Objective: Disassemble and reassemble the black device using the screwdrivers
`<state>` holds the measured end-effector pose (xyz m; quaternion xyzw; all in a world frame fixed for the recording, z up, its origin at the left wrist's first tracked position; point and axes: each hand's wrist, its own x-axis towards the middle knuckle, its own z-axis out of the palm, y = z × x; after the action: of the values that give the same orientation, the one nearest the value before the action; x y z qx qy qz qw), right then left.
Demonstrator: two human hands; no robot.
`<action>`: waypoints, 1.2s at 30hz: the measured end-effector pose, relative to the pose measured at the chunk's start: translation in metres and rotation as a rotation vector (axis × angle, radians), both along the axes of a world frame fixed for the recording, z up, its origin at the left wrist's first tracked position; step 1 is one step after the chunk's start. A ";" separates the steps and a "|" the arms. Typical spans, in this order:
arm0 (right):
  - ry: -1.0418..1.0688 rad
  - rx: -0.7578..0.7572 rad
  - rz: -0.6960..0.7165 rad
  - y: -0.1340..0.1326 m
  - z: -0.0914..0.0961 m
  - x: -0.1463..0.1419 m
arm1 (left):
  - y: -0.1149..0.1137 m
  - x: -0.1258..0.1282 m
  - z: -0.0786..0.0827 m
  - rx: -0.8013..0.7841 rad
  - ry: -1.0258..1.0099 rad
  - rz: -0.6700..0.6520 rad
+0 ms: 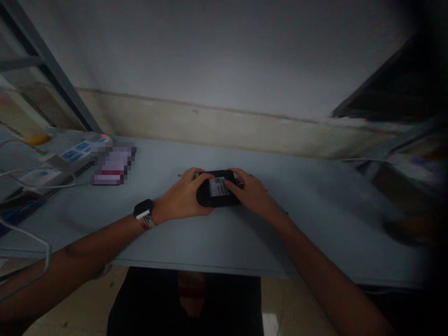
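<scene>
A small black box-shaped device with a white label on top lies on the pale blue table, near its middle. My left hand grips the device's left side, fingers curled round it; a black watch sits on that wrist. My right hand holds the right side, with its fingertips pressed on the label's edge. Both forearms reach in from the near edge of the table.
A white power strip with blue sockets and white cables lie at the left of the table. Beside them is a blurred pink and white object. A wall rises behind the table. Dark clutter sits at the far right.
</scene>
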<state>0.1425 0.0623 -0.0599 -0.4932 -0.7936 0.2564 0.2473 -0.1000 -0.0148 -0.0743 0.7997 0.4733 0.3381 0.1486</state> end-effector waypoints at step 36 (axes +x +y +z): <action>0.823 -0.158 -0.350 0.055 0.039 0.070 | 0.006 -0.008 0.005 0.392 0.290 -0.142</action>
<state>0.2130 0.1171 -0.0214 -0.4943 -0.5122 0.4450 0.5435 -0.1082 -0.0086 -0.0696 0.8847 0.3577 0.2939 -0.0554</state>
